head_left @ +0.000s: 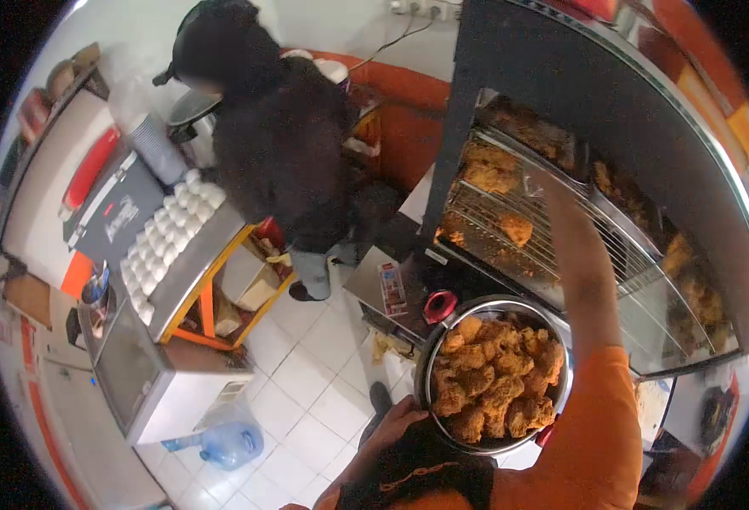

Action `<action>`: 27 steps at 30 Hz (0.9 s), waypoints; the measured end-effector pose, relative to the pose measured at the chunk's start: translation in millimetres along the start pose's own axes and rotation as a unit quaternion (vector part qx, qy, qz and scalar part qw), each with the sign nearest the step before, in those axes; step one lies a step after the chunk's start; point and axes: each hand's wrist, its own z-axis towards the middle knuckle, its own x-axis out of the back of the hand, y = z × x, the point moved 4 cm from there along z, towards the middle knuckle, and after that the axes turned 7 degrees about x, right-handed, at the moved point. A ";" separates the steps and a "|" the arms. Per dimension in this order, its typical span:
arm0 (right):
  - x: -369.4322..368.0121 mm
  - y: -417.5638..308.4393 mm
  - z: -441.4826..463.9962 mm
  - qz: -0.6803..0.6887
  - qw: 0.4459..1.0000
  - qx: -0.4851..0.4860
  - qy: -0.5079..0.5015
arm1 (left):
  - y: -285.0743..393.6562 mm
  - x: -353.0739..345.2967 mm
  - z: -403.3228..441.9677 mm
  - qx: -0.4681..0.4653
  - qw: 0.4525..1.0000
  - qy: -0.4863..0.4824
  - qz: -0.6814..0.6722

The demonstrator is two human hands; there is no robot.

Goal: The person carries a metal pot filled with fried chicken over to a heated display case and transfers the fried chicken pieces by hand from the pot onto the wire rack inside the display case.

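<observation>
A round metal pot [432,350] full of fried chicken pieces [493,382] is in front of my body. My left hand [404,418] grips the pot's near left side. My right arm reaches into a warming cabinet [510,59], where my right hand [546,180] is over the wire rack [591,225]. Its fingers are too blurred to tell whether they hold anything. Close to that hand, a large piece of fried chicken [491,167] lies on the rack, and a smaller piece [516,228] sits lower down.
A person in dark clothes [289,144] stands by the far wall. On the left, rows of white rounded items [170,229] cover a metal counter. A blue water bottle [231,446] lies on the tiled floor [298,382]. Metal trays with more chicken [689,280] are in the cabinet.
</observation>
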 end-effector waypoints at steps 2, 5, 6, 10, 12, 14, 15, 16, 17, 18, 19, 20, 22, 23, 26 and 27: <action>-4.9 -0.6 -2.4 -0.009 1.000 0.000 -0.014 | 24.8 -1.2 -16.1 0.031 0.998 0.016 0.061; 1.2 -1.8 -12.9 -0.022 0.999 0.011 -0.028 | 18.4 -1.4 -15.7 0.004 0.999 0.016 0.041; 2.0 -2.5 -22.1 -0.029 0.999 0.017 -0.038 | 14.8 -3.3 -18.0 0.027 0.999 -0.001 0.019; -23.8 -0.2 -109.5 -0.153 0.967 0.136 0.154 | 0.0 1.6 -3.7 0.036 0.998 -0.032 -0.031; 7.3 -33.7 -176.3 0.010 0.954 0.197 0.226 | -38.2 7.3 24.8 -0.021 0.999 -0.027 0.003; 16.6 -50.4 -234.9 0.159 0.902 0.275 0.293 | -74.2 10.2 39.6 -0.048 0.997 -0.032 0.043; 4.8 -47.4 -247.7 0.154 0.927 0.260 0.222 | -66.0 8.7 14.4 0.013 0.999 -0.002 0.032; -1.7 -41.0 -255.3 0.147 0.947 0.239 0.154 | -50.5 14.7 8.6 0.070 0.997 0.023 0.028; -13.5 -32.6 -272.3 0.143 0.964 0.211 0.075 | -32.1 9.7 1.5 0.070 0.997 -0.002 -0.025; -35.3 -28.0 -278.2 0.205 0.952 0.227 0.011 | -14.1 4.6 -5.9 0.072 0.994 -0.026 -0.079; -64.3 -25.5 -271.9 0.267 0.931 0.248 -0.036 | 3.0 -1.9 -10.5 0.040 0.996 0.000 -0.077; -69.7 -36.7 -279.0 0.261 0.930 0.248 -0.072 | -36.0 9.0 7.7 0.042 0.992 -0.038 -0.110; -65.3 -68.5 -295.0 0.176 0.949 0.228 -0.129 | 6.7 -2.7 -10.2 0.033 0.988 -0.048 -0.141; -86.2 -77.9 -294.8 0.167 0.944 0.272 -0.083 | 4.8 -1.7 -7.9 0.047 0.988 -0.050 -0.140; -149.1 -90.0 -292.7 0.130 0.924 0.360 -0.006 | -11.6 8.0 0.5 0.065 0.987 -0.057 -0.137; -147.9 -90.8 -290.5 0.115 0.924 0.363 -0.027 | -20.5 10.6 0.6 0.059 0.987 -0.064 -0.138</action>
